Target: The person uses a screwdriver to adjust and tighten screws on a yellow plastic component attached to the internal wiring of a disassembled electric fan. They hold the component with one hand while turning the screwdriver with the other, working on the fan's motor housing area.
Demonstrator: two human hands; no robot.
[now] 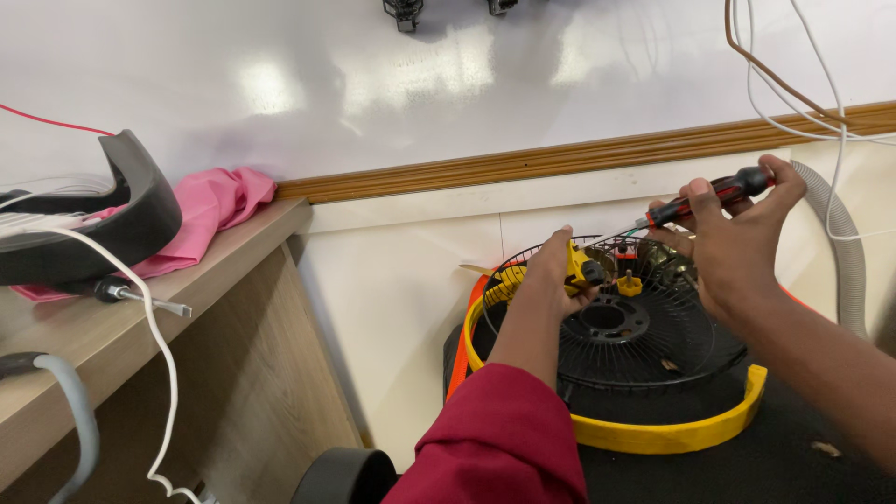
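1. While the black wire fan grille point(644, 327) lies flat in the lower right of the view, both hands work at its far rim; it serves as the landmark here.
2. The left hand point(549, 280) rests on the grille's left rim and is closed around a small yellow part point(577, 266) with a black knob point(594, 273); the fingers hide most of that part, so its shape is hard to make out.
3. The right hand point(737, 238), above the grille's far right edge, grips a screwdriver point(709, 198) with a red and black handle; the thin shaft slants down towards the yellow part, and its tip is too fine to see clearly.
4. A second small yellow piece point(630, 285) stands on the grille just right of the left hand.
5. A yellow ring point(672, 434) curves round the grille's near side, partly covered by the red sleeve point(499, 439).
6. An orange strip point(464, 355) shows at the grille's left edge, mostly hidden.
7. Right of the grille, a grey ribbed hose point(845, 252) runs down behind the right wrist.
8. Far left of the grille, a wooden counter point(224, 271) carries a pink cloth point(210, 210), a curved black piece point(140, 210) cut off by the frame, and a white cable point(159, 345).
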